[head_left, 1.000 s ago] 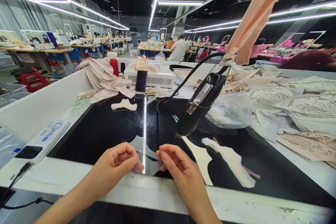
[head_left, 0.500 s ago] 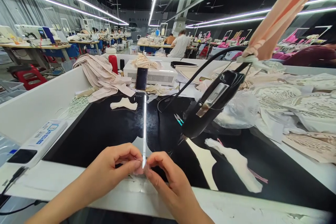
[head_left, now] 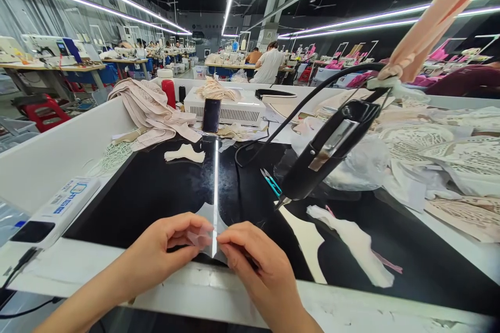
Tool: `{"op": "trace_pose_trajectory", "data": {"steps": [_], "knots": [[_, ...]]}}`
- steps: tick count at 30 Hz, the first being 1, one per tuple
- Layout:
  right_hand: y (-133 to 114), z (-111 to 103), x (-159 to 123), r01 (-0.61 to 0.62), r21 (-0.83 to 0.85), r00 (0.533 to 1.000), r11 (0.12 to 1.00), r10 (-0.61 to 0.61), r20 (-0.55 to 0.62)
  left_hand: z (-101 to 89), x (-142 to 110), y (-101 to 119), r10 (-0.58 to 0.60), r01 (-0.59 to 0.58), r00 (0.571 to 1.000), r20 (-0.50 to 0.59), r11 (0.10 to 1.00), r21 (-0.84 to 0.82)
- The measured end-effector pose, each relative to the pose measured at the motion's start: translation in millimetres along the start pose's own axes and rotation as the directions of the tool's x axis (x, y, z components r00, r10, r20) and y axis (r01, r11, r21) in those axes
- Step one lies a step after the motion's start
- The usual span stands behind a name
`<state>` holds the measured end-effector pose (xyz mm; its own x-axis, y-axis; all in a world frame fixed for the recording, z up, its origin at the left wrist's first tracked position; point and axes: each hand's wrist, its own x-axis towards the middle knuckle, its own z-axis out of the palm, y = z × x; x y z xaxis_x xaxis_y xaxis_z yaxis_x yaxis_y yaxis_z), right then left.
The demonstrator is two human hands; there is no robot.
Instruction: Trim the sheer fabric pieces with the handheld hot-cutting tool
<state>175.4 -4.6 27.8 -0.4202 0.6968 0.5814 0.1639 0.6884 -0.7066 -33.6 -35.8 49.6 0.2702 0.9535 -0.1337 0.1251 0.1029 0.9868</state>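
Note:
My left hand [head_left: 167, 244] pinches a crumpled bit of thin translucent film [head_left: 198, 238] between thumb and fingers. Close beside it, my right hand [head_left: 260, 265] is curled, its fingertips pressed together at the right edge of a translucent grey sheet [head_left: 208, 212]. That sheet lies on the black mat [head_left: 156, 192] at its front edge, partly hidden by both hands. A bright light streak crosses it. To the right are a cream fabric piece [head_left: 307, 237] and a white padded piece [head_left: 353, 244] with a pink strip under it.
A black corded tool [head_left: 332, 145] with a pointed metal tip hangs from a pink cloth at right. Turquoise thread snips [head_left: 271, 183] lie by its tip. Behind stand a phone [head_left: 211, 115] and a white vented box [head_left: 242, 106]. Lace pieces [head_left: 441, 140] pile up at right.
My left thumb has drawn back, showing more of the film. My right fingers have closed in on the sheet's edge. The hanging tool has swung slightly right, uncovering more of the snips.

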Motion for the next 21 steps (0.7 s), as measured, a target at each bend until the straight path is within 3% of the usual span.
{"op": "trace_pose_trajectory", "data": {"steps": [7, 13, 21], "knots": [[-3.6, 0.4, 1.2, 0.175, -0.047, 0.984, 0.983, -0.175, 0.013, 1.0, 1.0, -3.7, -0.011, 0.013, 0.999, -0.04, 0.999, 0.039], [-8.1, -0.6, 0.8, 0.198, -0.065, 0.98, 0.978, -0.198, 0.009, 0.8, 0.3, -9.8, 0.025, -0.012, 0.996, -0.082, 0.987, 0.162], [-8.5, -0.7, 3.6, 0.196, -0.074, 0.98, 0.978, -0.197, -0.001, -2.5, -3.0, -4.3, 0.054, -0.051, 0.998, -0.018, 0.991, 0.123]]}}
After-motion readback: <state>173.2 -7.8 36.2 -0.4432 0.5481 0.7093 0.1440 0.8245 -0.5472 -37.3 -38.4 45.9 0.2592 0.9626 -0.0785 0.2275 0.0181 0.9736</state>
